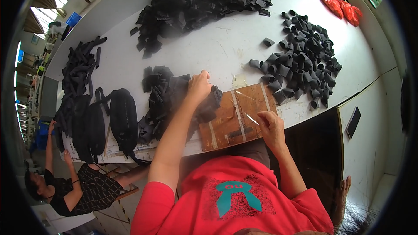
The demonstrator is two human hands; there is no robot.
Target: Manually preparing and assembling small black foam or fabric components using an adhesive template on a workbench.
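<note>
In the head view, the person's hands are apart. The left hand reaches onto a pile of flat black pieces; whether it grips one cannot be told. The right hand pinches a thin pale tool above a brown board. Curled black pieces lie beyond the right hand, a larger black heap beyond the left.

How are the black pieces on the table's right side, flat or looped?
Looped: those black pieces show curved sides and round open ends.
</note>
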